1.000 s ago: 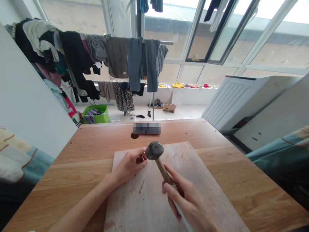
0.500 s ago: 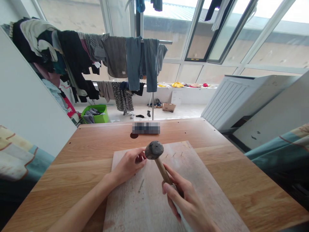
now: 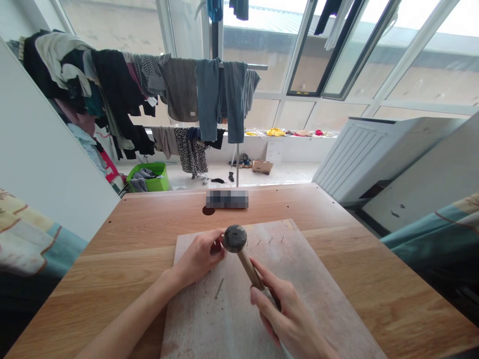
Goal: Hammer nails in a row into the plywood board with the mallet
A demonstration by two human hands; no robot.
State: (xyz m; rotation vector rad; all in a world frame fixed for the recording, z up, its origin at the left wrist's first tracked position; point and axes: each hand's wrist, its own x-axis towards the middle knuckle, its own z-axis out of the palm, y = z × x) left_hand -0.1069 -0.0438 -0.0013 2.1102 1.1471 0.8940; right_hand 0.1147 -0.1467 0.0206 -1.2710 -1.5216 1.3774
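Note:
My right hand (image 3: 279, 304) grips the wooden handle of a hammer (image 3: 235, 239). Its dark, rounded head hangs over the upper part of a worn wooden board (image 3: 292, 299). My left hand (image 3: 204, 254) rests on the board's left side, thumb and fingertips pinched together right beside the hammer head. What those fingertips hold, if anything, is hidden behind the head. To the right of the head, several thin nails (image 3: 270, 240) stand in a row in the board. A loose nail (image 3: 219, 288) lies below my left hand, near small dark marks.
The board lies on a wood-grain table (image 3: 123, 259). A blurred-out object (image 3: 227, 199) sits by a round hole (image 3: 208, 211) towards the far edge. Beyond are a green basket (image 3: 157, 182) and hanging clothes (image 3: 181, 87). A white cabinet-like unit (image 3: 352, 149) stands at the right.
The hammer head has dipped slightly down and to the left, closer to my left fingertips. My left hand keeps its place on the board.

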